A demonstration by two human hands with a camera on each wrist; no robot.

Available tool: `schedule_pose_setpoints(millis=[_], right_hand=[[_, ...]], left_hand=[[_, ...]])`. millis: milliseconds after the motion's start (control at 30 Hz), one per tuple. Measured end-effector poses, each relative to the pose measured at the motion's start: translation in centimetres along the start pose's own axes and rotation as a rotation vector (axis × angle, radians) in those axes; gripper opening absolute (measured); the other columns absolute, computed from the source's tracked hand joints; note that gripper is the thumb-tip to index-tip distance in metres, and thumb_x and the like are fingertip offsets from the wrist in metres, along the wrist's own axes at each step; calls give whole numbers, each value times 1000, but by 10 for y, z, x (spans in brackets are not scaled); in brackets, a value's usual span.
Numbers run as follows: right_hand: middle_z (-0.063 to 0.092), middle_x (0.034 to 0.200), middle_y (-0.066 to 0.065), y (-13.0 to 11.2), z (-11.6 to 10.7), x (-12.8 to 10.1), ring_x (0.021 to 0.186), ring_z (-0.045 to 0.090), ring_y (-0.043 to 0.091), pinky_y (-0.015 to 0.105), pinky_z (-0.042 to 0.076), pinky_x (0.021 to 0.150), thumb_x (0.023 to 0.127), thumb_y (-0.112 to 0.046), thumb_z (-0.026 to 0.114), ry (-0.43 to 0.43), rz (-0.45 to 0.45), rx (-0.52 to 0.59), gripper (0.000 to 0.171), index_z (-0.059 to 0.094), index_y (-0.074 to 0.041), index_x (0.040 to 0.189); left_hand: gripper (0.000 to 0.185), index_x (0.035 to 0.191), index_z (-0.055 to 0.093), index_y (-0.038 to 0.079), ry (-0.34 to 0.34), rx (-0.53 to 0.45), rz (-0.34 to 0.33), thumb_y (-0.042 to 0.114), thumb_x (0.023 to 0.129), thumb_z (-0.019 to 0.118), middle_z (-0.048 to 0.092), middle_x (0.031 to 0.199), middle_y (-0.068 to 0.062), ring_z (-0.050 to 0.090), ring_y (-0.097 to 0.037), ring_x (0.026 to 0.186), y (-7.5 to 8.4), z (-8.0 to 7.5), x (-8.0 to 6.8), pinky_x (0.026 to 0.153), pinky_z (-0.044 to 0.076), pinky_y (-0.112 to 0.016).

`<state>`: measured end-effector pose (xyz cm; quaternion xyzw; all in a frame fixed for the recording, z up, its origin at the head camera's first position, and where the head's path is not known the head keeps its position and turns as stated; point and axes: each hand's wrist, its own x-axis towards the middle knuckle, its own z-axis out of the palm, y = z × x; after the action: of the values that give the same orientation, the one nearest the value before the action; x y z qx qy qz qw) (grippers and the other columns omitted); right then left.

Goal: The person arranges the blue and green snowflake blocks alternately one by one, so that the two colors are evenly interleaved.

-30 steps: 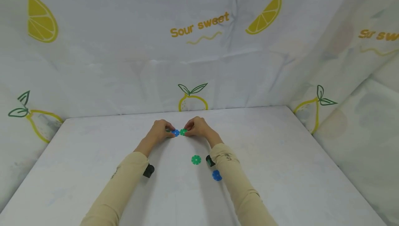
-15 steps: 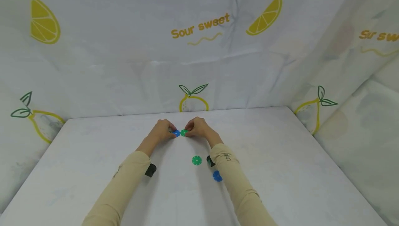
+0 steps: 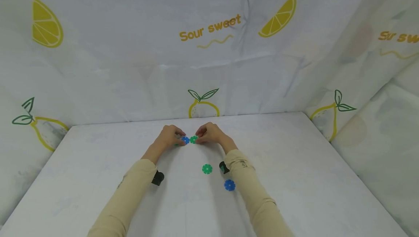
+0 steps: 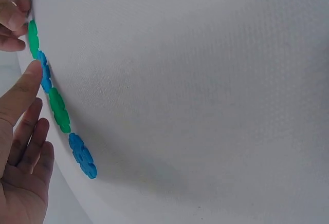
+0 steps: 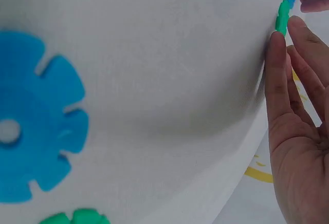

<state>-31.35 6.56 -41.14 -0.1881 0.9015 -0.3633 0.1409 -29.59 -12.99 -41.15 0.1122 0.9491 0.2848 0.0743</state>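
Observation:
My left hand (image 3: 167, 136) pinches a blue notched interlocking disc (image 3: 185, 140), its thumb (image 4: 34, 72) pressed against the face. In the left wrist view a green disc (image 4: 59, 110) and another blue disc (image 4: 82, 154) trail on from it, edge to edge in a row. At the row's other end is a green disc (image 3: 194, 139), held at its rim by the thumb and fingertips of my right hand (image 3: 211, 133). The two pinched discs meet edge to edge between the hands. My left fingers mostly hide the rest of the row in the head view.
Nearer on the white table (image 3: 294, 179) lie a loose green disc (image 3: 207, 169) and a loose blue disc (image 3: 230, 185), close to the right forearm. Black wrist cameras show below the left sleeve (image 3: 137, 179) and beside the right one. A lemon-printed cloth (image 3: 147, 66) backs the table.
The right hand and forearm shift slightly to the right, uncovering more of the loose blue disc. The left hand stays at the row; the view itself drifts a little.

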Motion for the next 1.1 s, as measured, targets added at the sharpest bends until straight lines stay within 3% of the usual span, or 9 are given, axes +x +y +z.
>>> schedule_pose_setpoints(millis=[333,700,933,1100], right_hand=[[62,98,9,26,-28,-26,83,60,19,26,52,71,82,-12,65,-49,-89,199,31,60,2,109],[58,110,20,34,-44,-89,95,58,25,27,49,81,86,-12,61,-135,-199,224,31,57,3,113],[59,111,17,41,-54,-130,94,57,22,26,48,81,85,-14,61,-123,-164,251,30,59,-1,112],[59,110,16,50,-54,-154,94,58,28,27,50,80,86,-17,61,-136,-141,293,31,59,1,112]], left_hand=[[28,97,70,7,37,-1,74,18,71,75,64,103,-9,54,-26,103,4,13,8,90,42,-39],[25,92,70,6,47,-5,94,16,70,76,62,102,-10,53,-28,105,14,21,14,93,40,-39],[22,89,70,6,28,-23,70,14,70,76,60,103,-10,51,-29,107,19,20,15,95,38,-40],[24,91,70,5,18,-20,78,16,70,76,60,105,-12,50,-30,108,18,20,15,95,38,-41]])
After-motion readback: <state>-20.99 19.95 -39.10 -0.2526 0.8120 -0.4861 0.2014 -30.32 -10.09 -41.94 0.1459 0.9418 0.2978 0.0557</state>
